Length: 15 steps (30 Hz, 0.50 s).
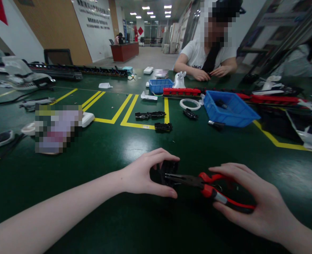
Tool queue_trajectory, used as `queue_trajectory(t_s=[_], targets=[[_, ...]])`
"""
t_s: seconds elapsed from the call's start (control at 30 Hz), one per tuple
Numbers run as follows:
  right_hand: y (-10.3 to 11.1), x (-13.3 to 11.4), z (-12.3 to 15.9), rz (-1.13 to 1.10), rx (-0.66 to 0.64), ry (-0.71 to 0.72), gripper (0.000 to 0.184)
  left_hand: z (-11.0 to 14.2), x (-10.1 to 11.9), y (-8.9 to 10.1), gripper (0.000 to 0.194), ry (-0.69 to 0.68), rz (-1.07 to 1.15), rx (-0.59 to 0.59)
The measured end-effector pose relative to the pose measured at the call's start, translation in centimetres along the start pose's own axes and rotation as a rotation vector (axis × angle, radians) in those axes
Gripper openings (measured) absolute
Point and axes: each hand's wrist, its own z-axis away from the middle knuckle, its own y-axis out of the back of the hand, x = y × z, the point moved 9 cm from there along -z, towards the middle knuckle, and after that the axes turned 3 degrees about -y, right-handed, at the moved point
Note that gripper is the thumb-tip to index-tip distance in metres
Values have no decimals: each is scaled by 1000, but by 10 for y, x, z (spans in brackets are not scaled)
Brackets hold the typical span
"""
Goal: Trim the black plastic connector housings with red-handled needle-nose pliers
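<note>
My left hand (147, 174) grips a small black plastic part (169, 169) between thumb and fingers, just above the green table. In my right hand (256, 201) is a pair of long-nose pliers (206, 183) with red and black handles. The jaws point left and meet the black part; whether they clamp it I cannot make out. Beyond my hands lie a long black part (149, 115), a shorter black part (163, 127) and another black piece (190, 114). Much of the held part is hidden by my fingers and its dark colour.
A blue bin (227, 109) stands right of centre, near a roll of white tape (190, 104). Farther back are a smaller blue bin (161, 86) and a long red rail (182, 92). A phone (59, 132) is at left. A person (206, 56) sits across the table (113, 218).
</note>
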Motion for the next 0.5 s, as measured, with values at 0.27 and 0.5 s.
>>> queue_trajectory(t_s=[0.27, 0.5], targets=[[0, 5, 3, 8, 13, -26, 41, 1, -1, 2, 67, -2, 9, 38], [4, -2, 0, 22, -12, 11, 43, 1, -3, 2, 67, -8, 20, 29]])
